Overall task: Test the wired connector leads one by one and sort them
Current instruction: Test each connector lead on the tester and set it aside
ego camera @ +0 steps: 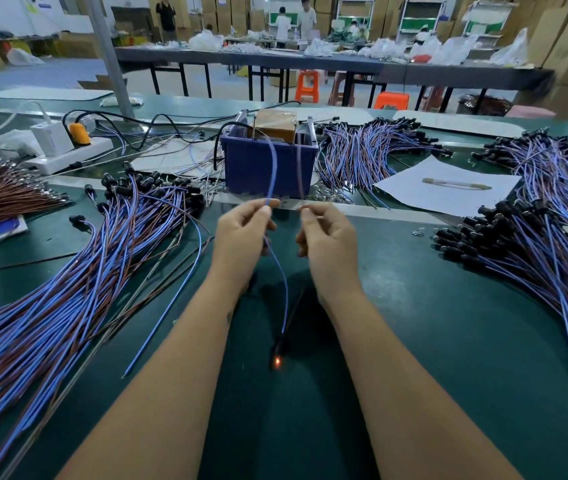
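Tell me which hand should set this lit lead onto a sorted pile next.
Left, probably. The left hand pinches the blue wire whose lamp end glows; the right hand holds only a thin, blurred end. Which pile is for passes isn't shown.

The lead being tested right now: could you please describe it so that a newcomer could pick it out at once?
Start at the blue bin at the middle of the green table. Just in front of it, the left hand pinches a blue wire. Follow this down to the lead under test, lying alone between the forearms; unlike the piled leads either side, its black end glows orange.
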